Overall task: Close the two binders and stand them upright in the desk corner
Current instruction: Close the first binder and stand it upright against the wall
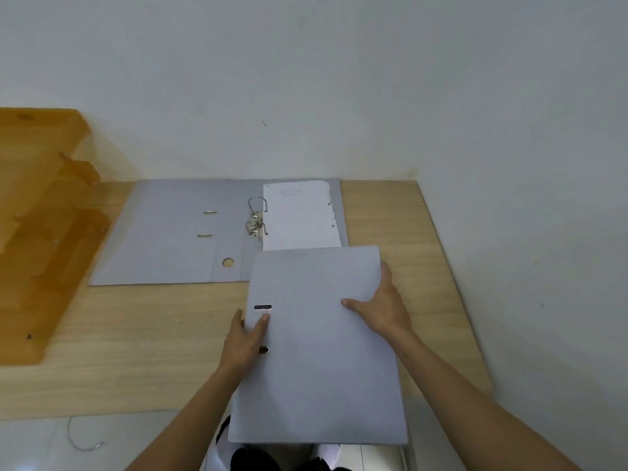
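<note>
A closed grey binder (319, 362) lies flat on the wooden desk (142, 334), its near end hanging over the front edge. My left hand (246, 338) grips its left spine edge, thumb on the cover near a slot. My right hand (380, 304) rests on the cover's right edge with fingers wrapped around it. Behind it a second grey binder (170, 232) lies open and flat against the wall, its metal ring mechanism (256, 219) showing and white sheets (300, 215) on its right half.
An orange translucent stacked paper tray (40, 215) stands on the desk's left side. White walls meet in a corner behind the desk's back right (416, 178). The desk's right edge runs along the wall. A thin wire (81, 440) lies on the floor below.
</note>
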`<state>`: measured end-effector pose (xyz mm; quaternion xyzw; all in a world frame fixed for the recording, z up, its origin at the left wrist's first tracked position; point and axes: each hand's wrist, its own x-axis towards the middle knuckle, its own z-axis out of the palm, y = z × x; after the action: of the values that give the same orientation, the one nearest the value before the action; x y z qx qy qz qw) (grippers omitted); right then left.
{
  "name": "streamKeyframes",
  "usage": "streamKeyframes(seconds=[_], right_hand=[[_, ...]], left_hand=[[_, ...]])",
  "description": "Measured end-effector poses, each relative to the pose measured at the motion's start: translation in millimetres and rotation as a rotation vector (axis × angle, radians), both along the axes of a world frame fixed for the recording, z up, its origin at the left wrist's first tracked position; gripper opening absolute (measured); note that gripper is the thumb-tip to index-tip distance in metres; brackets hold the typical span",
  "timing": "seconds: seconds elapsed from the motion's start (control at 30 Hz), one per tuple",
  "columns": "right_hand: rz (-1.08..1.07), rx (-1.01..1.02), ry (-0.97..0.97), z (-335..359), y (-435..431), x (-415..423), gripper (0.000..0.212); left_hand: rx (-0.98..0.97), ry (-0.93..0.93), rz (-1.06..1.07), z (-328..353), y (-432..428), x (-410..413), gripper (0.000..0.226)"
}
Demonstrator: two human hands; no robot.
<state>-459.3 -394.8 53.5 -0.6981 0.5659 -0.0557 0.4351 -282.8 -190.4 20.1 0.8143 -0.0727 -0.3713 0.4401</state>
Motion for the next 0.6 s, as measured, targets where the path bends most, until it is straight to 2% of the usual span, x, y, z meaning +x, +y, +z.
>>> streamKeyframes(seconds=[0.07, 0.17, 0.3, 0.47, 0.6], right_hand=[[0.037, 0.018, 0.111, -14.7, 0.9, -4.2, 0.129], [0.097, 0.044, 0.21, -33.3, 6.5, -7.2, 0.124], [0.086, 0.005, 0.221, -47.4, 18.4, -1.3, 0.115], [0.035, 0.015, 0.221, -50.9, 21.9, 0.6, 0.113], [0.037, -0.029, 0.309, -50.5, 22.2, 2.3, 0.105]], left_hand=[[0.021, 0.032, -0.059, -8.6, 6.2, -4.0, 0.055], [0.026, 0.021, -0.049, -7.7, 5.9, -10.5, 0.052], [0.037, 0.012, -0.058, -4.1, 3.9, -11.5, 0.052], [0.061, -0.01, -0.095, -3.1, 1.1, -8.1, 0.06], [0.013, -0.031, -0.072, -0.8, -3.7, -16.1, 0.058]])
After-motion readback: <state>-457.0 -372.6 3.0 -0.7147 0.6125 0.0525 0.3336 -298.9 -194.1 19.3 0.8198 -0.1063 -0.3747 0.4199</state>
